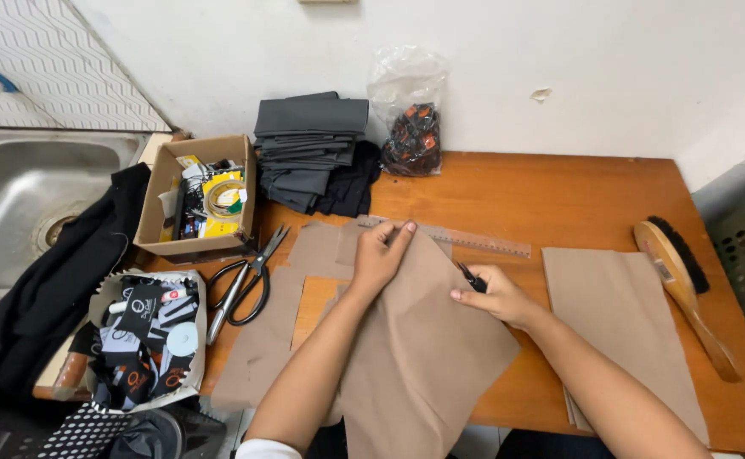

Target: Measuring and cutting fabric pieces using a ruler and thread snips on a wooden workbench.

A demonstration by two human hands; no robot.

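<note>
A large brown fabric piece [415, 340] lay near the middle of the wooden table [559, 195], its lower corner hanging over the near edge. The left hand [379, 255] pressed flat on its far part, fingers stretched out and holding nothing. The right hand [495, 296] rested on the cloth's right edge, fingers curled around a small black tool [472, 278] whose tip poked out toward the left hand.

More brown pieces [313, 255] lay under and to the left of it, and a ruler [474, 240] ran along just beyond the hands. To the right sat another stack of brown fabric [623, 327], and past that a wooden brush [682, 280] with dark bristles. Left of the cloth lay scissors [245, 285], then a paper tray of black and white labels [147, 336] at the near left corner. Farther back stood a cardboard box [198, 195] of oddments, a pile of folded grey cloth [308, 149] and a clear bag of dark items [410, 115] against the white wall [559, 68]. A steel sink [15, 195] sat at far left, with black cloth [49, 289] draped between it and the table.
</note>
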